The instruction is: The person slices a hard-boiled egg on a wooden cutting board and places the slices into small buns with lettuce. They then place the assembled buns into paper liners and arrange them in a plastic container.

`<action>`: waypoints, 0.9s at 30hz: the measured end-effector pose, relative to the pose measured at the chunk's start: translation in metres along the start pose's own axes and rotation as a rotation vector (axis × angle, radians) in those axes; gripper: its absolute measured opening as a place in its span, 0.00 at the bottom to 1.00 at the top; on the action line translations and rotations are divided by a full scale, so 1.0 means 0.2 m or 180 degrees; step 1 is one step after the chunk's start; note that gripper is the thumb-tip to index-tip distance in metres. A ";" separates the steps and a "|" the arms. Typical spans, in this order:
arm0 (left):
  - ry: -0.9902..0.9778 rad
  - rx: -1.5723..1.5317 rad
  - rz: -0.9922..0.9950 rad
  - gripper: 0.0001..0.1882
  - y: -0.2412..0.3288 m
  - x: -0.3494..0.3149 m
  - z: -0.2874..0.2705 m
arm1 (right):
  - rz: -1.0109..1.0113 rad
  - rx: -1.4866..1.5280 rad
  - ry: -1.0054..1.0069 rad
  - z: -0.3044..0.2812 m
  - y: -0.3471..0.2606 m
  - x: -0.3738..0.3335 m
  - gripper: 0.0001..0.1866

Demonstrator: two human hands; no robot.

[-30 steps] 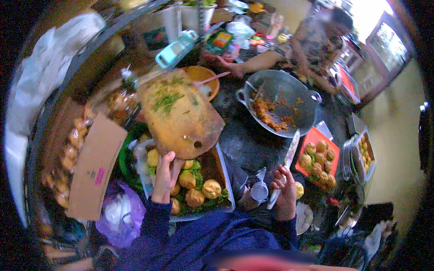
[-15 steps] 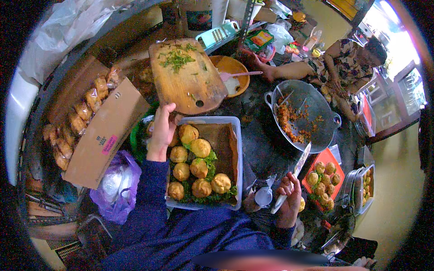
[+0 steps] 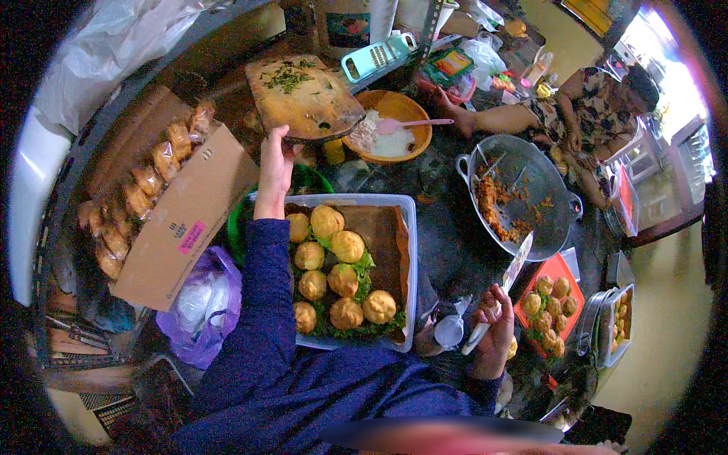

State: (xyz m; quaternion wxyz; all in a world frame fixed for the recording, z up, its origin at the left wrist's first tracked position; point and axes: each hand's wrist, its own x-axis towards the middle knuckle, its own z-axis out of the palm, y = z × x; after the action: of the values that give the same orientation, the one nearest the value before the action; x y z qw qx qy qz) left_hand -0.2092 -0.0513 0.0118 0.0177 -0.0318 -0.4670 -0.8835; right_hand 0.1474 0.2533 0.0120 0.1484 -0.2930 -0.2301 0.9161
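Observation:
My left hand (image 3: 278,164) is closed on the near edge of a wooden cutting board (image 3: 303,102), held out at the far left. Bits of chopped green leaf (image 3: 288,74) lie on the board. In my right hand (image 3: 494,324) is a knife (image 3: 516,264), its pale blade pointing up and away and its white handle in the fingers. Between my arms stands a clear plastic box (image 3: 410,273) lined with brown paper, holding round golden puffs (image 3: 347,247) on green lettuce (image 3: 362,282).
An orange bowl (image 3: 423,145) with a pink spatula (image 3: 417,122) sits beside the board. Right of it stands a wok (image 3: 546,224) with orange filling. A red tray (image 3: 575,292) holds more puffs. A carton (image 3: 189,216) of wrapped pastries is at left. Another person (image 3: 584,114) sits at far right.
My left hand has carried the cutting board farther away, uncovering more of the orange bowl. The view has shifted slightly. My right hand still holds the knife.

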 end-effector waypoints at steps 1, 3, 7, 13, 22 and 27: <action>0.0012 -0.0032 -0.0016 0.10 0.00 0.01 -0.01 | 0.0037 0.0020 -0.0018 0.01 0.00 0.00 0.05; 0.0056 -0.0096 -0.0044 0.10 0.00 0.02 -0.02 | 0.0078 0.0061 -0.0027 0.03 0.00 0.01 0.05; 0.0166 -0.0359 -0.0120 0.09 0.01 0.00 -0.05 | 0.0038 -0.0063 -0.0048 0.06 0.00 0.01 0.07; 0.0070 -0.0480 -0.0016 0.11 0.03 -0.08 -0.05 | -0.0042 -0.0031 -0.0004 0.10 -0.02 -0.01 0.06; 0.0081 -0.1170 -0.0376 0.19 0.11 -0.17 -0.04 | -0.0009 0.0027 0.0047 0.04 -0.01 -0.03 0.08; -0.0168 -0.0197 0.0350 0.16 0.12 -0.18 -0.01 | -0.0088 -0.0015 0.0057 0.05 -0.01 -0.07 0.10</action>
State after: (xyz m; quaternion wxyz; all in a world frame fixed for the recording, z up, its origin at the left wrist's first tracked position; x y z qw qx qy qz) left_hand -0.1711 -0.0660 0.0282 0.0529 -0.0812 -0.4372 -0.8941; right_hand 0.1525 0.2454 0.0265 0.1624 -0.2983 -0.2351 0.9107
